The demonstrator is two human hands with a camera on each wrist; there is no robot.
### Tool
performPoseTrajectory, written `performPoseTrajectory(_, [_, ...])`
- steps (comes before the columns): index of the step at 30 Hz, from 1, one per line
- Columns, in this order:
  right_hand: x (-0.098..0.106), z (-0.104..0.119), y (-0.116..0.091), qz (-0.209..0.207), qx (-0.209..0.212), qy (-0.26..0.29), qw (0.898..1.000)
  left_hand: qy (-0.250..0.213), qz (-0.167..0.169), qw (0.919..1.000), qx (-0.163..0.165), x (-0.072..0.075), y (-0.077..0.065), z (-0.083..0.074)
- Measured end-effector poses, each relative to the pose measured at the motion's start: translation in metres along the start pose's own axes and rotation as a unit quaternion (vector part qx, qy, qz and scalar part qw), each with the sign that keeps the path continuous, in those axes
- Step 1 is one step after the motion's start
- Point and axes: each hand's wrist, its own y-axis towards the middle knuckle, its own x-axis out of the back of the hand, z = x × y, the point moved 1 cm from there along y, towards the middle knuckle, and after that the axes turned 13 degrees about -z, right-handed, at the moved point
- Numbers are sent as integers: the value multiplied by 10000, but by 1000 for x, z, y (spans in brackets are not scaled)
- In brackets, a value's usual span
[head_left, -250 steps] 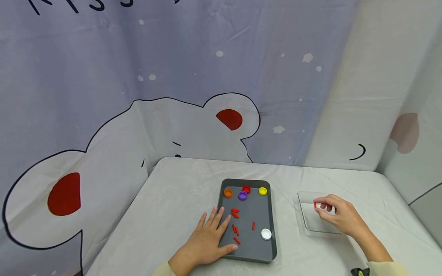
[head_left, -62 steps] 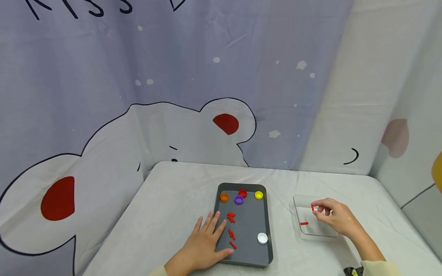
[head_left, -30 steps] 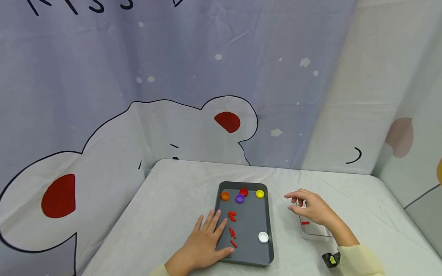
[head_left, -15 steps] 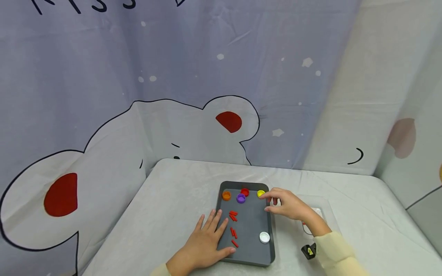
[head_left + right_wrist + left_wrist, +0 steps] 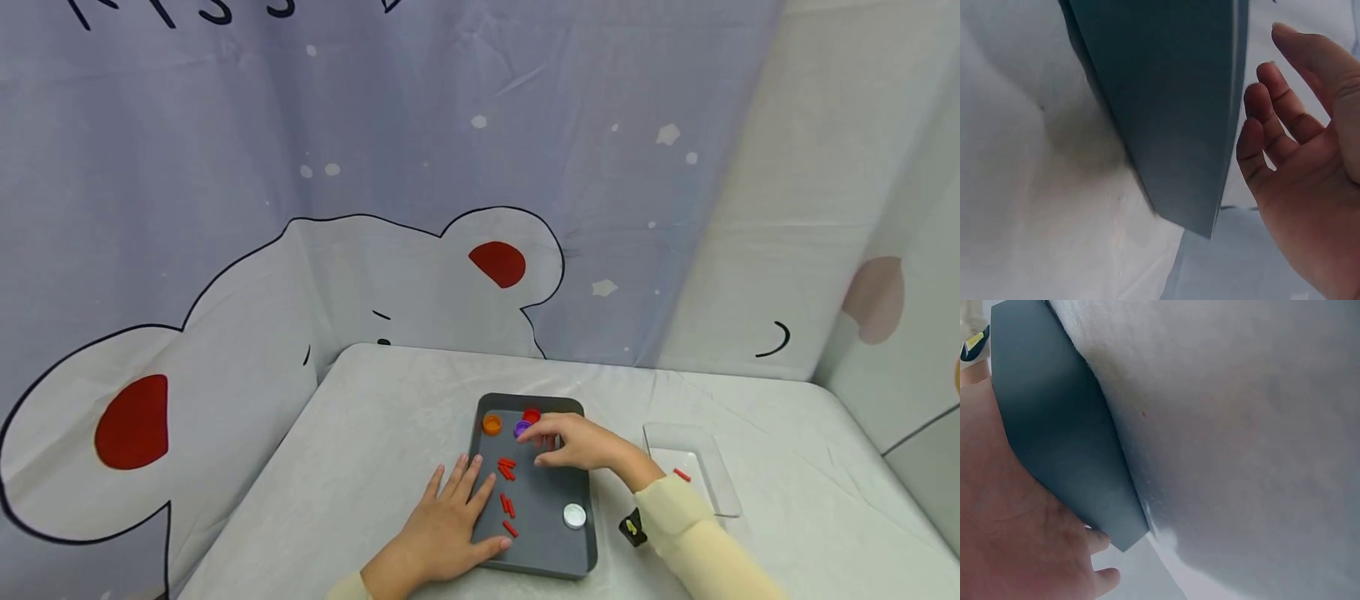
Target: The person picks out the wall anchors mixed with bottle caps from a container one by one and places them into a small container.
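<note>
My left hand (image 5: 442, 533) lies with fingers spread across the left edge of a dark grey tray (image 5: 543, 558). Over the tray's far part is my right hand (image 5: 577, 442), thumb and fingers apart with nothing between them. Its fingertips come right up to a purple ring-shaped cap (image 5: 522, 429). A red cap (image 5: 531, 415) and an orange cap (image 5: 492, 425) are beside that; the yellow cap is hidden behind the hand. Several short red sticks (image 5: 506, 472) lie left of centre on the tray. In the right wrist view, the tray wall (image 5: 1172, 112) stands beside the loosely bent fingers.
A clear plastic box (image 5: 727, 492) stands right of the tray, with a red stick (image 5: 682, 475) in it; the right sleeve (image 5: 697, 533) covers its near corner. A white cap (image 5: 574, 517) lies near the tray's right side. A printed curtain (image 5: 420, 133) hangs behind the white-covered table.
A lone red stick has gone from the tray's middle. My right hand, which held a red stick over the box, has let go and moved left over the tray. The left hand stays.
</note>
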Motion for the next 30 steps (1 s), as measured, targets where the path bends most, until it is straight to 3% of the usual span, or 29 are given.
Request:
performPoseTrajectory(15, [-25, 2, 34, 1105, -3, -609, 9920, -18, -209, 9996, -172, -2, -2, 2])
performPoseTrajectory(30, [-38, -4, 46, 1377, 63, -1182, 9834, -58, -80, 9999, -113, 0, -1, 1])
